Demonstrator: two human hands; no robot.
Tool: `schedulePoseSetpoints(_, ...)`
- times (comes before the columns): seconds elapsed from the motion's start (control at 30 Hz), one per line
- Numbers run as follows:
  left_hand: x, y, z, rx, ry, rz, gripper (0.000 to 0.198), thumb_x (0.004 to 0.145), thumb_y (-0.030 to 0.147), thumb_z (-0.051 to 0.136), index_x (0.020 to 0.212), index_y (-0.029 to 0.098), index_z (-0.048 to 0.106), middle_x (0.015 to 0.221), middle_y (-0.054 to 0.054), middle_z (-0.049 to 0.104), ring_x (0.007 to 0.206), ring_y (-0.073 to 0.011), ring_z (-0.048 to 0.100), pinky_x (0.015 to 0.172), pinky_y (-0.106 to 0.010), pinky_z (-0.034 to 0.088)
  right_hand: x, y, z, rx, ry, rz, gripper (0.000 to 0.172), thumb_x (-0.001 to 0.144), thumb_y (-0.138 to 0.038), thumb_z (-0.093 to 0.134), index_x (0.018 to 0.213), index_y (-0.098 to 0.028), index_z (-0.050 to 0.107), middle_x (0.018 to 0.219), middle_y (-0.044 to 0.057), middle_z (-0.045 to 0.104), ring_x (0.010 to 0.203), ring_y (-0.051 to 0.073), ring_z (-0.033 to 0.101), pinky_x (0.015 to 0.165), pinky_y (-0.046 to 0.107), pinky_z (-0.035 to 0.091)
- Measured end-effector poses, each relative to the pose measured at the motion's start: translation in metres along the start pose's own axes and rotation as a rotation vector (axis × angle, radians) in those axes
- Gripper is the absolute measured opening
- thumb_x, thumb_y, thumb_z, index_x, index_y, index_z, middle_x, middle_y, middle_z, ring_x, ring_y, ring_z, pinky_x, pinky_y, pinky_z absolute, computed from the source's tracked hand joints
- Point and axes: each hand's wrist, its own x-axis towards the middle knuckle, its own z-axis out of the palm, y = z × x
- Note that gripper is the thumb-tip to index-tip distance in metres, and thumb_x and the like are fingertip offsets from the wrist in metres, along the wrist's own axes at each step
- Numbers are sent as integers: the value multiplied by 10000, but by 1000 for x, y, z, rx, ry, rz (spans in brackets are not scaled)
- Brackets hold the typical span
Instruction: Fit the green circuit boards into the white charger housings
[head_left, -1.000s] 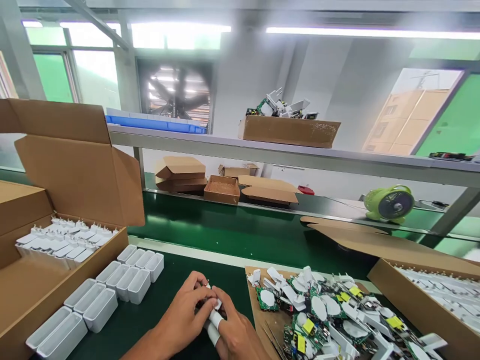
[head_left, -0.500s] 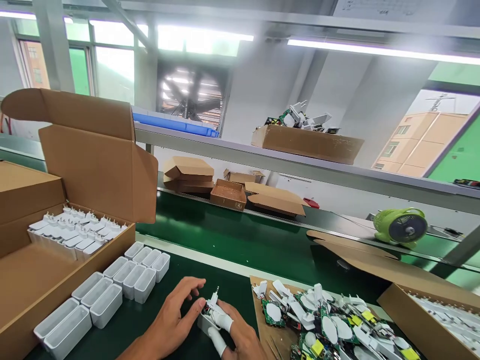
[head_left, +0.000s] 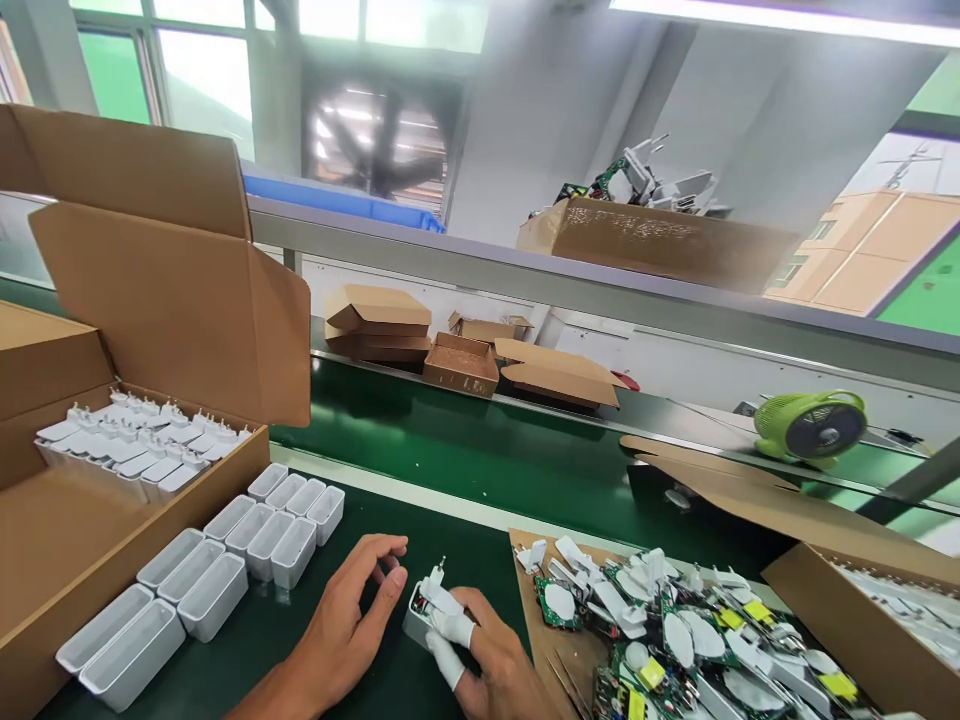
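Observation:
My right hand (head_left: 499,645), with white covers on its thumb and index finger, grips a small white plastic charger (head_left: 421,628). Its housing is open at the top, with inner parts and a pronged white piece (head_left: 433,580) sticking up. My left hand (head_left: 356,605) hovers just left of the charger, its thumb and fingers apart and nothing between them. Farther left, several empty white housings (head_left: 212,595) stand in rows on the dark green surface. To the right lies a heap of circuit boards with white plug pieces (head_left: 679,635) on cardboard (head_left: 529,560).
An open carton (head_left: 142,545) at left holds rows of white chargers (head_left: 127,440). Tweezers (head_left: 568,685) lie beside the heap. Another carton (head_left: 862,625) stands at right. Behind are a green fan (head_left: 810,430), flat boxes (head_left: 461,362) and a shelf (head_left: 487,262) with a loaded box (head_left: 660,240).
The view has tilted down and moved closer. My left hand has drawn away from the charger, leaving a gap. My right hand still holds the charger.

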Motion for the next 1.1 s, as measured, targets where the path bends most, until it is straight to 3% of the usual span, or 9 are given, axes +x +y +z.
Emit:
schedulePoseSetpoints(0.1, -3, -4, 2, 20, -10, 44, 308, 1075, 438, 513, 1271, 269, 680, 1175, -86, 719, 987, -222, 714, 890, -374, 623, -1, 1, 4, -18, 40, -19, 411, 1014, -109, 483, 1362, -274, 628, 1170, 107, 690, 952, 221, 747, 823, 302, 649)
schedulePoseSetpoints(0.27, -4, -7, 1, 40, 18, 77, 284, 1077, 392, 521, 1290, 270, 664, 1181, -87, 710, 997, -223, 710, 888, -372, 622, 5, -9, -12, -29, 98, -19, 410, 1026, -98, 512, 1380, -280, 612, 1192, 107, 683, 1017, 217, 740, 864, 296, 644)
schedulePoseSetpoints(0.4, -4, -7, 2, 36, 39, 68, 277, 1090, 373, 495, 1282, 250, 652, 1168, -97, 702, 978, -214, 708, 895, -370, 623, 3, -9, -6, 27, 36, 23, 378, 1020, -103, 494, 1316, -277, 651, 1111, 82, 686, 963, 204, 737, 838, 289, 649)
schedulePoseSetpoints(0.47, -7, -10, 5, 50, -29, 97, 308, 1092, 356, 493, 1356, 274, 628, 1250, -106, 685, 1055, -222, 708, 914, -365, 622, -3, -4, 5, 40, 21, 48, 361, 1009, -100, 508, 1291, -265, 660, 1134, 88, 685, 965, 203, 738, 850, 291, 649)
schedulePoseSetpoints(0.53, -10, -14, 7, 73, -146, 139, 363, 1082, 351, 520, 1437, 324, 589, 1418, -109, 623, 1212, -248, 675, 964, -370, 615, -9, 1, 15, 30, 78, 40, 364, 1005, -84, 498, 1296, -241, 650, 1295, 134, 651, 1033, 208, 743, 901, 305, 646)
schedulePoseSetpoints(0.6, -12, -17, 8, 93, -235, 143, 391, 1056, 369, 577, 1447, 343, 573, 1515, -103, 562, 1247, -261, 664, 986, -376, 610, -16, 7, 22, 12, 134, 21, 396, 1001, -67, 480, 1338, -217, 623, 1476, 185, 550, 1102, 217, 744, 956, 325, 638)
schedulePoseSetpoints(0.73, -14, -17, 9, 87, -307, 3, 273, 1049, 404, 581, 1304, 306, 591, 1315, -76, 669, 976, -208, 712, 901, -360, 613, -21, 9, 26, 4, 121, 62, 439, 1019, -98, 549, 1440, -222, 555, 1536, 210, 492, 1089, 213, 746, 969, 335, 637)
schedulePoseSetpoints(0.87, -13, -19, 9, 81, -345, -113, 205, 1044, 409, 548, 1207, 286, 568, 1138, -38, 707, 928, -205, 705, 871, -355, 598, -16, 4, 22, 37, 76, 105, 478, 1010, -99, 578, 1464, -245, 552, 1550, 201, 472, 1117, 220, 730, 1002, 341, 620)
schedulePoseSetpoints(1.1, -13, -28, 12, 120, -339, -31, 79, 985, 266, 566, 1049, 279, 520, 1088, -19, 680, 878, -182, 644, 829, -303, 564, -4, -7, 9, 179, -48, 244, 612, 942, -39, 557, 1498, -295, 534, 1360, 117, 616, 1264, 248, 659, 1094, 366, 564)
